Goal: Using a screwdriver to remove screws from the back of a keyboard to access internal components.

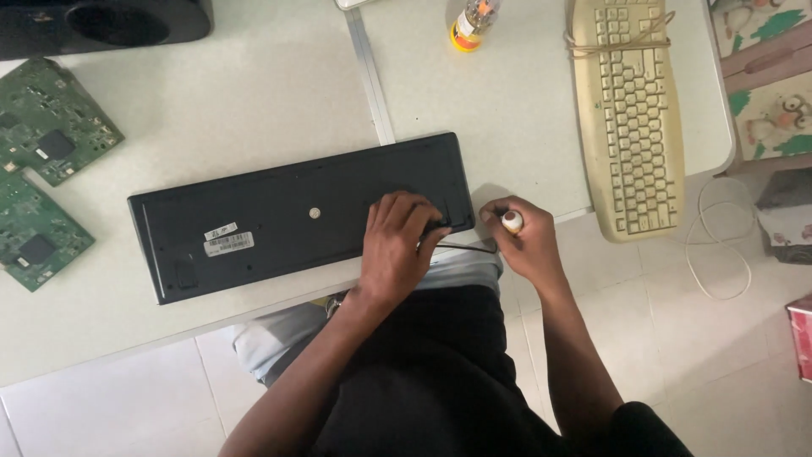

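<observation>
Matt black plastic keyboard (296, 216) on a smooth pale table (254, 93).

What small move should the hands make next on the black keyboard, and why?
Probably bring the screwdriver tip to the keyboard's near right corner. The keyboard lies back up, the left hand presses that corner, and the right hand holds the tool just beside it.

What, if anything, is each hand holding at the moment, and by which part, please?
The right hand grips a screwdriver by its handle. The left hand holds nothing, pressing on the upturned black keyboard near its right end.
</observation>
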